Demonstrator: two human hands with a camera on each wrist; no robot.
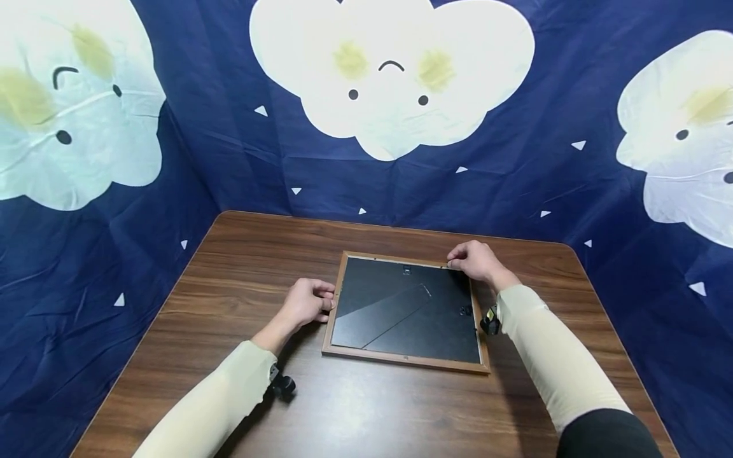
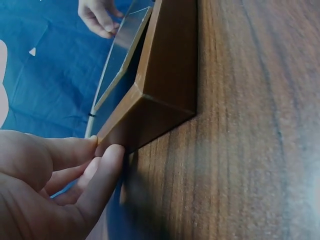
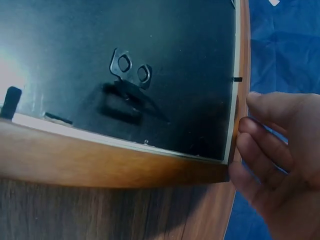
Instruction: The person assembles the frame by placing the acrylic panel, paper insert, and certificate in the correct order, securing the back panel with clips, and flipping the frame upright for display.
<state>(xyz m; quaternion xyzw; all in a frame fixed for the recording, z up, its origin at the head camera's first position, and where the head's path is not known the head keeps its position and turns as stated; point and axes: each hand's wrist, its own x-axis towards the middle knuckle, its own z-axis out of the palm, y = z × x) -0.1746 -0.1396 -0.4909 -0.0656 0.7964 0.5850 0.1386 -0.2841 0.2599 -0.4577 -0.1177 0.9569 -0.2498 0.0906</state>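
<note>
A picture frame (image 1: 406, 364) with a brown wooden border lies face down on the table, its black backing board (image 1: 452, 331) facing up. A flat stand leg (image 1: 378, 318) slants across the board. In the left wrist view one flat piece (image 2: 122, 65) stands slightly raised above the border. My left hand (image 1: 306, 302) pinches the frame's left side with thumb and finger. At the far right corner, my right hand (image 1: 478, 259) grips the far edge with bent fingers. The right wrist view shows a metal hanger (image 3: 131, 70) and a small black tab (image 3: 237, 79) near that hand.
The wood-grain table (image 1: 229, 280) has rounded far corners. A dark blue cloth (image 1: 229, 152) with white clouds hangs behind it and at both sides. Small black devices (image 1: 283, 385) are strapped at both wrists.
</note>
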